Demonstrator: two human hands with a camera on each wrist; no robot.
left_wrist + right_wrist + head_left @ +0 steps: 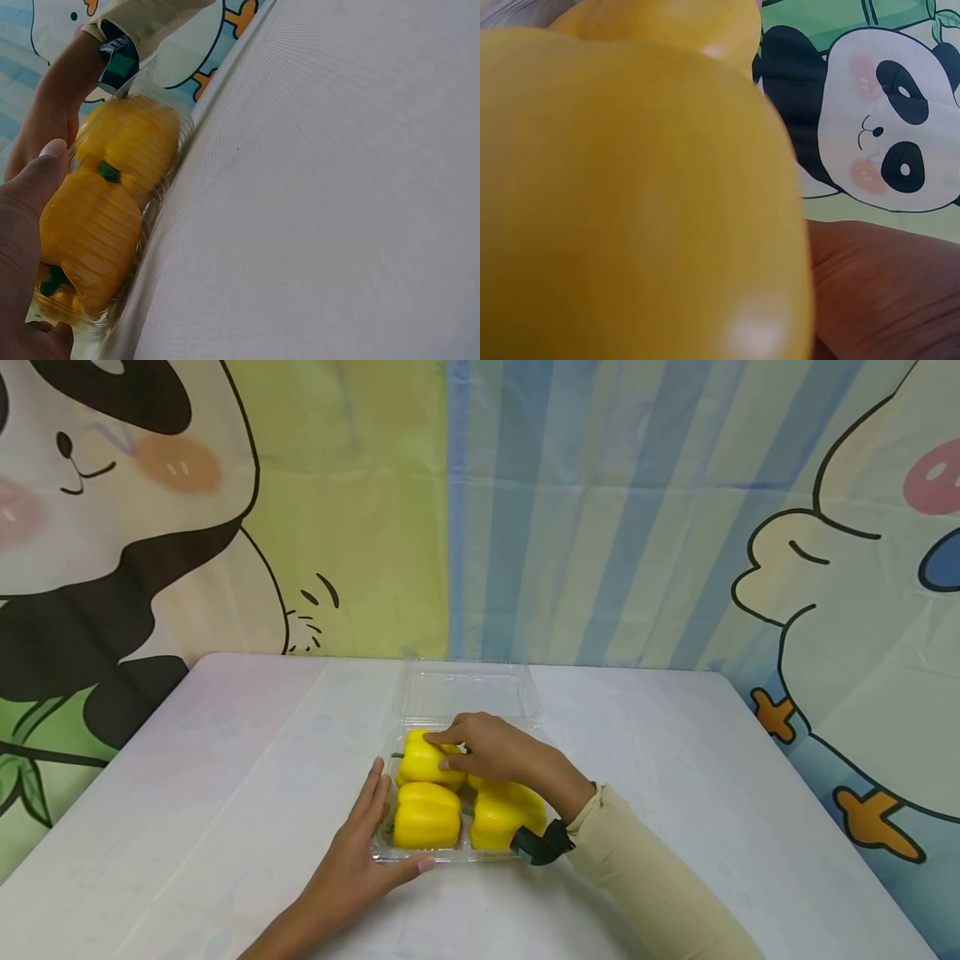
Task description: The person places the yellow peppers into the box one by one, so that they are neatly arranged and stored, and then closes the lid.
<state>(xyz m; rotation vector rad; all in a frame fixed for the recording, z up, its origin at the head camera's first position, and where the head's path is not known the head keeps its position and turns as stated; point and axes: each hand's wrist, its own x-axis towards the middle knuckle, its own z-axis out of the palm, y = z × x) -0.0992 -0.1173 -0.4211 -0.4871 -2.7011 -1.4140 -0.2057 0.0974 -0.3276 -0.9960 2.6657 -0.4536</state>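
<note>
Several yellow bell peppers with green stems sit in a clear plastic clamshell box (457,857) in the head view. My right hand (497,748) holds the far-left bell pepper (422,762), fingers over its top and thumb on its right side. In front of that lies the near-left bell pepper (427,818), beside the near-right bell pepper (504,820). A further pepper behind is mostly hidden by my right hand. Along the box's left side rests my left hand (358,847), fingers straight, thumb by the front edge. A bell pepper (645,195) fills much of the right wrist view.
The box's clear lid (467,695) lies folded back toward the rear edge of the white table (225,777). Behind stands a cartoon-printed backdrop (585,510). My right wrist wears a dark strap (542,843) below a beige sleeve.
</note>
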